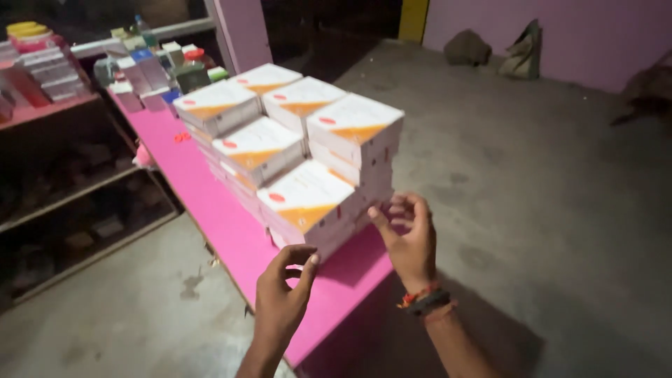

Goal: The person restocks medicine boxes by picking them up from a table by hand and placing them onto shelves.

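The stacked flat cardboard boxes point(306, 197) are white, each lid bearing an orange triangular wedge and a small red oval; their sides show thin red marks. The long counter top point(231, 231) beneath is bright pink. The woven thread bracelet point(418, 294) is red and orange beside a black band. The concrete floor point(532, 182) is grey, and the far wall point(560, 35) pale pink
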